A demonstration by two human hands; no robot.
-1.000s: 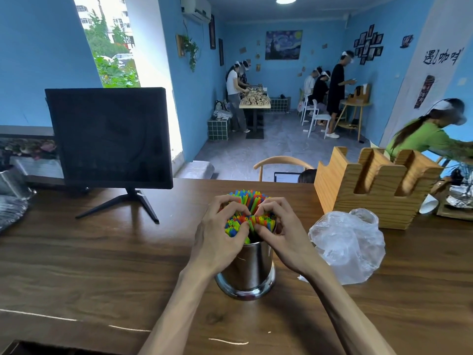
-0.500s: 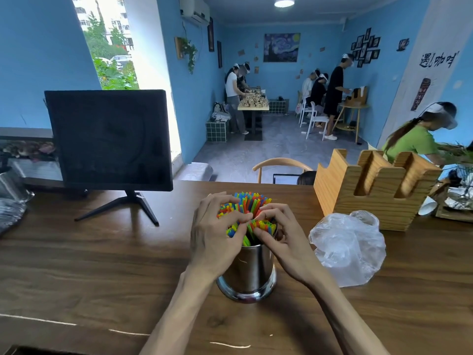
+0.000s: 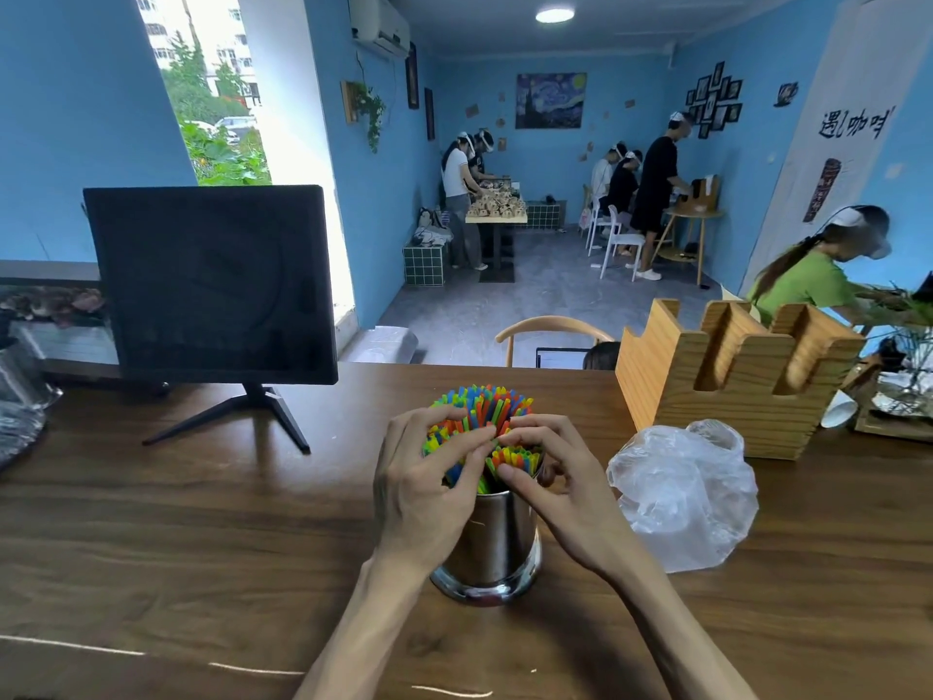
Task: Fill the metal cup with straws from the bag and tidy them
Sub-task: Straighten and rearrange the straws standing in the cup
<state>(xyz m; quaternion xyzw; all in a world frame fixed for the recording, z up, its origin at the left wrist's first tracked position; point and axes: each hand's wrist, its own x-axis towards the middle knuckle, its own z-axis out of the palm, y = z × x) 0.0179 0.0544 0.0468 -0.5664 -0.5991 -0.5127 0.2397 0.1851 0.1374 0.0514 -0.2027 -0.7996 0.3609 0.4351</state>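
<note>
Metal cup (image 3: 492, 543) stands upright on the wooden counter (image 3: 202, 522), near the front edge, packed with colored straws (image 3: 484, 404) that fan out above the rim. Both hands work the bundle from opposite sides. Left hand (image 3: 424, 490) curls its fingers over the left part of the straw tops, thumb reaching across toward the middle, so it grasps the straws. Right hand (image 3: 560, 490) comes in from the right, index and thumb pinching a small clump near the rim, other fingers loosely bent above the cup edge. The hands meet at the fingertips over the center, likely to squeeze the fan together and press stray ends level (tidying stage, by my read; filling looks done).

Plastic bag (image 3: 681, 497) lies crumpled just right of the cup, near the right wrist, and looks empty, though its inside is hard to see. It is probably dropped there to stay within reach. Wooden holder (image 3: 732, 376) sits behind the bag, monitor (image 3: 212, 285) stands at back left, well apart from the cup. The cup is centered between the forearms, which lets both hands brace the bundle evenly.
</note>
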